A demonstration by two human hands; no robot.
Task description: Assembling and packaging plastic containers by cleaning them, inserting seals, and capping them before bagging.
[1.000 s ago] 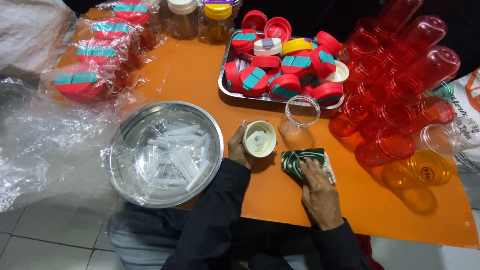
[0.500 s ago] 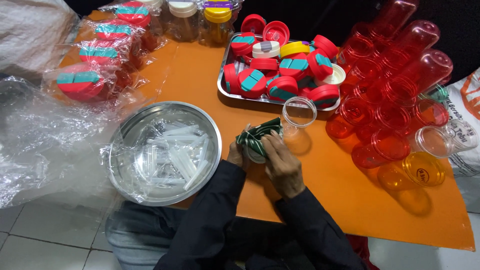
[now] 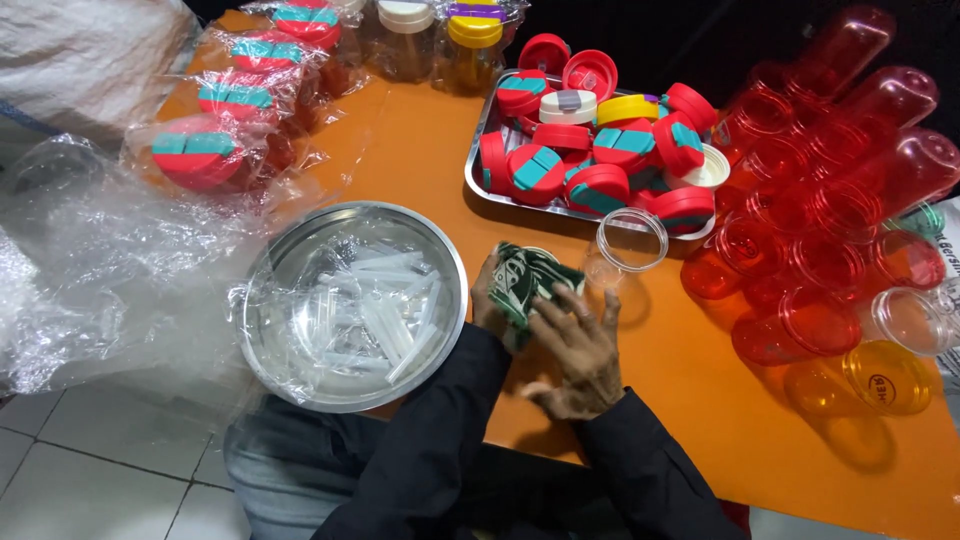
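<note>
Orange table fills most of the view. Crumpled clear plastic sheeting covers the left side, running over wrapped jars with red-and-teal lids. Stacks of red translucent cups lie on their sides at right, one yellow cup at the near end. Round metal bowl, wrapped in clear film, holds clear plastic tubes; sits at the table's near edge, just left of the hands. Steel tray at the back is heaped with red, teal, yellow and white lids. Small clear empty jar stands upright just in front of the tray, right beside the cloth. Green-and-white patterned cloth is bunched between both hands at the table's front middle. Left hand curls around the cloth's left side, gripping; whatever is under the cloth is hidden. Right hand lies on top, fingers spread, fingertips pressing the cloth, not closed around it.
</note>
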